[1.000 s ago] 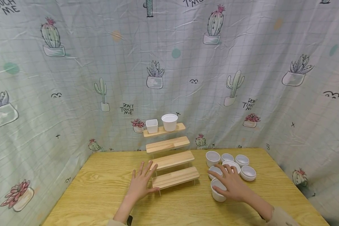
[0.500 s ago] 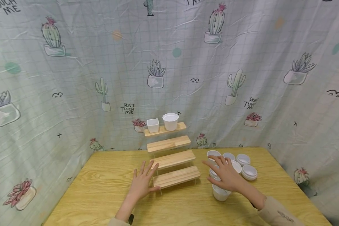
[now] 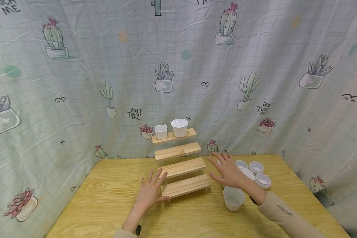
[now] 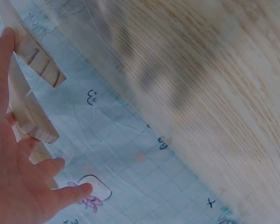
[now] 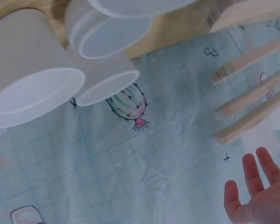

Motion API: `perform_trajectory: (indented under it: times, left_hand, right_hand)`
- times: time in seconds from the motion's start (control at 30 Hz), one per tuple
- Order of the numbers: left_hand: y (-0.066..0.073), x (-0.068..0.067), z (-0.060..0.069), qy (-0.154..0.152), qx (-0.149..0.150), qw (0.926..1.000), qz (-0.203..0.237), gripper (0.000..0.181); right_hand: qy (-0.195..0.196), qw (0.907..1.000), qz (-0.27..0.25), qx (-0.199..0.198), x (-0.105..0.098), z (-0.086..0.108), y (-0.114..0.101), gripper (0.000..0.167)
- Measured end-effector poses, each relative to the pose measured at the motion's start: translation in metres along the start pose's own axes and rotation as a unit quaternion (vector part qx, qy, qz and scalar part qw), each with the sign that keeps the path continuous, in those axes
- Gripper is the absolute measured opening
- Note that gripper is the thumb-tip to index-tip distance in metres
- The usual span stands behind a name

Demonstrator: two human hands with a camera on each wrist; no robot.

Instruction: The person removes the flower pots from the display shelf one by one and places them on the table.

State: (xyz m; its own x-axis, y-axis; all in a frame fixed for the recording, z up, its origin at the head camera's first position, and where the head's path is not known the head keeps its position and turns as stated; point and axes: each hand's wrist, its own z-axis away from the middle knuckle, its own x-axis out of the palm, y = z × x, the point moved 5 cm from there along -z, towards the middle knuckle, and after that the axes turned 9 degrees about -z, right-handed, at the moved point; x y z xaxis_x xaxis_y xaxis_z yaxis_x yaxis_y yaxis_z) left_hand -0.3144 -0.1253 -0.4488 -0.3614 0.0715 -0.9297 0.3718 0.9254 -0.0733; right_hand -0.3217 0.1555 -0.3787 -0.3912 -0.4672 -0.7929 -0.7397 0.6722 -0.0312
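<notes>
A four-tier wooden shelf stands mid-table in the head view. My left hand rests at its left end, fingers spread. In the left wrist view, the thumb touches one board and other fingertips lie against another. On the top tier sit a small square white pot and a larger round white pot. My right hand hangs between shelf and pots, fingers spread, holding nothing. It hides part of the pot group. Nearest the front, a round white pot stands upright just below it.
Several more white pots stand grouped on the right of the wooden table. A cactus-print curtain hangs behind and at both sides. The shelf's three lower boards carry no pots.
My right hand has moved left and away from me, off the front white pot, which now shows fully. The left hand has stayed at the shelf's end.
</notes>
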Motion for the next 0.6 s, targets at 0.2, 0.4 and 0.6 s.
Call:
perform_trajectory:
  times: [0.2,0.4,0.6]
  left_hand:
    - [0.0,0.0,0.002,0.056,0.023,0.9982,0.004,0.091]
    - [0.0,0.0,0.001,0.06,0.026,0.9979,0.0,0.092]
    - [0.0,0.0,0.0,-0.002,-0.001,1.0,-0.004,0.09]
  right_hand:
    - [0.003,0.9999,0.002,0.012,0.003,-0.018,0.003,0.05]
    - [0.002,0.9995,-0.01,0.028,0.006,-0.035,0.005,0.052]
    - [-0.005,0.9991,-0.004,0.041,0.006,-0.058,0.007,0.053]
